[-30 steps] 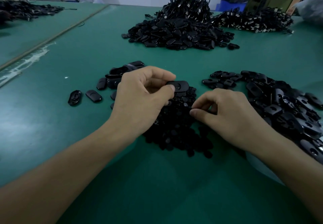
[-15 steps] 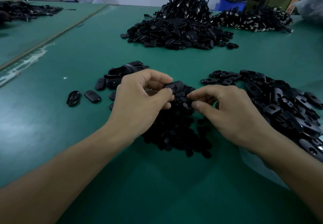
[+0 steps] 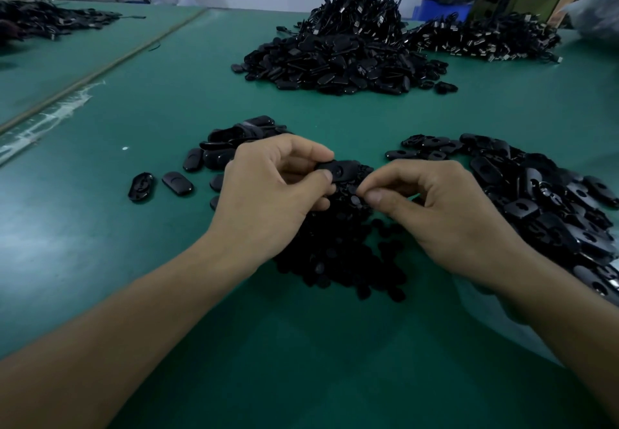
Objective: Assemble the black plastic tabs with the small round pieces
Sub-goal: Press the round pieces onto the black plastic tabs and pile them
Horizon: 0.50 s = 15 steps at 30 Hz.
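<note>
Tab [image 3: 345, 170] pinched in left hand [image 3: 268, 194] grip; right hand [image 3: 449, 217] pinches beside it, contents unclear.

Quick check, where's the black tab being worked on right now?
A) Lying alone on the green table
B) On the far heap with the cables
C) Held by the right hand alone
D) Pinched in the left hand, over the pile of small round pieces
D: the left hand pinches the black tab between thumb and fingers above the pile of small round pieces; the right hand only meets it with pinched fingertips.
</note>
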Motion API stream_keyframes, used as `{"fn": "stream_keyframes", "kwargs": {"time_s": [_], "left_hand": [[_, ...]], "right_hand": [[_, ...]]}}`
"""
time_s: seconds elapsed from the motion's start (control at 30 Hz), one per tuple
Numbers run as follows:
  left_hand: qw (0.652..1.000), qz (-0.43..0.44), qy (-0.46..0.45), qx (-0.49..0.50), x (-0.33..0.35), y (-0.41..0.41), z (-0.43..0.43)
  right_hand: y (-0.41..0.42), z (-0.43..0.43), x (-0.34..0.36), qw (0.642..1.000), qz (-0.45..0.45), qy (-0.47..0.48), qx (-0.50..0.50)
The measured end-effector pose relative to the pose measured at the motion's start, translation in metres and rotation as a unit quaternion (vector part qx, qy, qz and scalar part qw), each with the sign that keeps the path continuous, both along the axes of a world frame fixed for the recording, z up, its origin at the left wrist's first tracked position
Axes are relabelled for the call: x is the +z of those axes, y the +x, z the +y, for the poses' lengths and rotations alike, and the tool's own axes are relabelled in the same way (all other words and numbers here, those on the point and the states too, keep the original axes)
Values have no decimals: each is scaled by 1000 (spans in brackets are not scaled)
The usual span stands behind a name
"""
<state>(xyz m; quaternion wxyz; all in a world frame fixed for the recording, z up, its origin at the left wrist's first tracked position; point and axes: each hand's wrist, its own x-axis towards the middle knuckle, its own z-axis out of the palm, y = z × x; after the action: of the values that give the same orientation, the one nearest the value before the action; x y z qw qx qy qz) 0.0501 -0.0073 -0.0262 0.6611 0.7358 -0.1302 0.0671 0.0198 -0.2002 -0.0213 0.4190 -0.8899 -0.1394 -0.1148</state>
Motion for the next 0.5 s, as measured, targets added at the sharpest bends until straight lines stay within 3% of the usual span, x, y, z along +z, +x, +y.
{"fn": "stream_keyframes", "kwargs": {"time_s": [0.27, 0.5], "left_hand": [[1000, -20, 10, -1, -1, 0, 0], [998, -52, 16, -7, -1, -2, 0]], "right_hand": [[-3, 3, 8, 977, 38, 210, 9], [-3, 4, 9, 968, 49, 245, 18]]}}
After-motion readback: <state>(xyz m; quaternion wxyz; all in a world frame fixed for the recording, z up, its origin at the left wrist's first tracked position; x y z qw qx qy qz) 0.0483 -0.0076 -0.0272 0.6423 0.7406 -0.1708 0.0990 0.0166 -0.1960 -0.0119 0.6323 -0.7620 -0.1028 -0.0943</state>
